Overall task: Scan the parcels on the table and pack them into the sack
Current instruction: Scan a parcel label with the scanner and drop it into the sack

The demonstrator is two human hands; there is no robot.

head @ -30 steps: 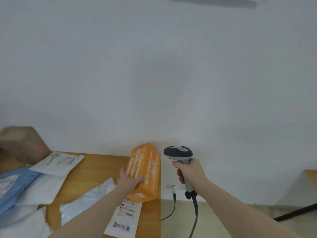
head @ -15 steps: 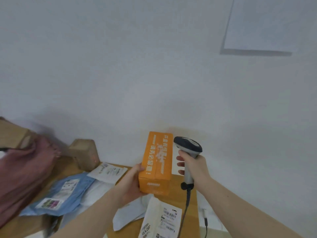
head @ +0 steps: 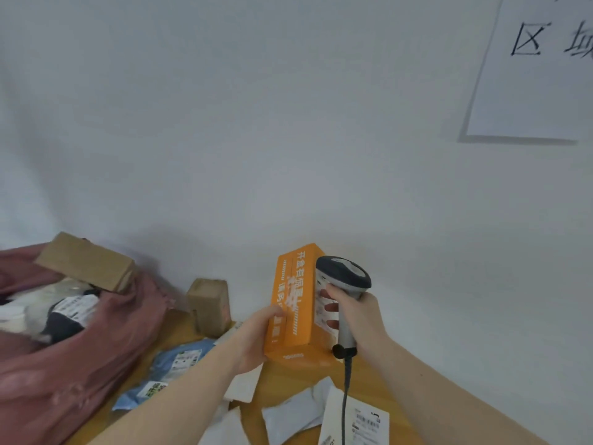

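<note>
- The left hand point(head: 253, 342) wraps the near lower end of the orange box point(head: 293, 303), thumb across its printed face, holding it upright above the table point(head: 295, 377) by the far edge.
- The right hand point(head: 356, 316) is closed tight round the handle of the scanner point(head: 343, 277), whose head sits just beside the box's right face.
- At the table's left edge the pink sack point(head: 80, 358) lies open, with parcels inside.
- A small brown box point(head: 208, 305) stands at the far edge.
</note>
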